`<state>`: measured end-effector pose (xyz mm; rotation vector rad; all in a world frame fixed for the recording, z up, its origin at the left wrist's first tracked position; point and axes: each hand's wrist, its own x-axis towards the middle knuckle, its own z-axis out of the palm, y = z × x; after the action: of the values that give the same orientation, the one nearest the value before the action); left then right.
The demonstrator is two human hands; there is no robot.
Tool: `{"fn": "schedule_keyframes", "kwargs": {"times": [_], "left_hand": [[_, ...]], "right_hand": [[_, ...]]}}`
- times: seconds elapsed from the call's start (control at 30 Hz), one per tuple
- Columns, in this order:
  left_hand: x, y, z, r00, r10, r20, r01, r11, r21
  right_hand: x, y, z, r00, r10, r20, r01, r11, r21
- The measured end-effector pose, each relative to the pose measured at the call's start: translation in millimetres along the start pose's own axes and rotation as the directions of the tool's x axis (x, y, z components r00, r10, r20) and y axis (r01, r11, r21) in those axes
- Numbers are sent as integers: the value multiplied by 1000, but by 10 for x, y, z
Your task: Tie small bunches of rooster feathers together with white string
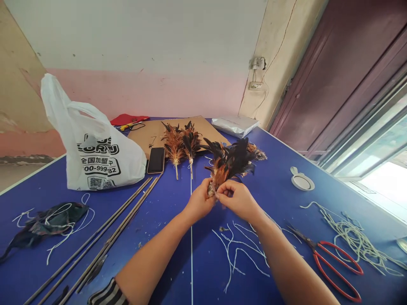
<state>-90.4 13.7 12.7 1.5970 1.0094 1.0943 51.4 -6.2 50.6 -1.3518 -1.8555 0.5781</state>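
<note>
above the table, the feathers fan out beyond the fingertips, pointing away from the person, their gathered base lying between the two hands. the left hand is curled around that base, thumb and fingers closed on it. the right hand has thumb and forefinger narrowed to a pinch at the base, just beside the left fingers. nearer the person lie loose strings, with scissors to their right.
</note>
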Motion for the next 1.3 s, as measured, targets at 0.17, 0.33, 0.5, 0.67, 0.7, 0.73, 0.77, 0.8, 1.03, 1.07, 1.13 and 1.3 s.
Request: {"fn": "schedule_keyframes", "kwargs": {"times": [0.17,0.33,0.5,0.67,0.7,0.73,0.77,0.8,1.03,1.07,1.13,1.3], "left_hand": [[-21,-94,-15,982,183,-37,-109,723,682],[-9,-110,-18,990,144,-12,-84,640,764],[71,-140,-171,984,140,-109,2,606,795],[64,-190,-157,979,196,48,-154,573,805],[54,-184,-136,962,219,163,-260,554,790],[45,-169,-120,931,242,272,-362,545,756],[40,-147,-115,897,269,350,-441,547,711],[40,-120,-123,871,296,391,-490,567,662],[132,-90,-265,960,206,190,-255,923,287],[129,-120,-252,974,155,165,-204,915,348],[99,-173,-193,990,100,96,-136,835,534],[5,-168,-57,972,228,64,-206,679,705]], "right_hand": [[-22,-34,85,996,90,-6,-87,982,169],[-33,-55,186,988,152,-4,-142,929,343],[-21,-17,131,961,181,209,-231,941,246],[5,-9,-36,960,103,262,-165,960,227],[8,0,-113,960,137,243,-203,941,271],[10,21,-213,971,176,159,-217,932,290],[10,55,-335,979,198,53,-204,946,251],[6,100,-474,977,188,-101,-173,975,141],[-222,220,-1146,991,93,-94,-115,958,-264],[-265,171,-1133,993,102,-64,-112,977,-183],[-314,53,-1067,983,143,-113,-140,990,33],[-20,-239,-1063,887,268,-375,82,709,701]]}}
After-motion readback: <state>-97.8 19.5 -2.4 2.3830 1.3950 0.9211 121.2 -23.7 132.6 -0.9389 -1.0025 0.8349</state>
